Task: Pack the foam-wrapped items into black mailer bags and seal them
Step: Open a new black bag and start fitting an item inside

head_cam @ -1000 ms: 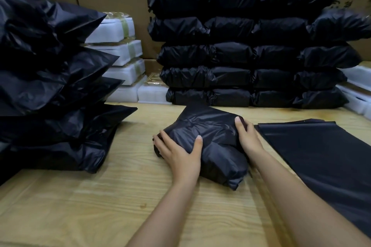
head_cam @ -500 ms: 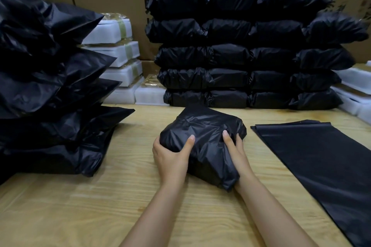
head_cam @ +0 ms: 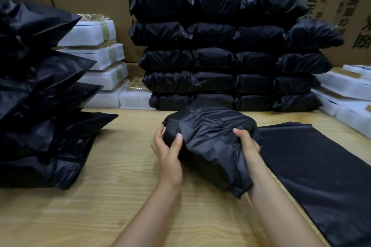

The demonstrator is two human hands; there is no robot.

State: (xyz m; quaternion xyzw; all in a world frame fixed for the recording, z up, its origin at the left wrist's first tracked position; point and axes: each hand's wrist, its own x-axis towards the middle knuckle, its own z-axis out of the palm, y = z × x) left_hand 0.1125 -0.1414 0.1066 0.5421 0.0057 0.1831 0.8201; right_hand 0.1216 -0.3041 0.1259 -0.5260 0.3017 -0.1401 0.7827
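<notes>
We see the left hand (head_cam: 168,152) curled round the filled black mailer bag's (head_cam: 210,146) left end, thumb on top. The right hand (head_cam: 248,144) grips its right side. Most fingers (head_cam: 158,134) are hidden behind plastic. The bag is over the middle of the bench (head_cam: 100,206), crumpled and glossy, loose tail toward us, contents unseen.

Dim, soft overhead light; black bags lose detail in shadow. Hands slightly motion-blurred. Wide-angle bending at edges; faint sheen on surface (head_cam: 100,196).
</notes>
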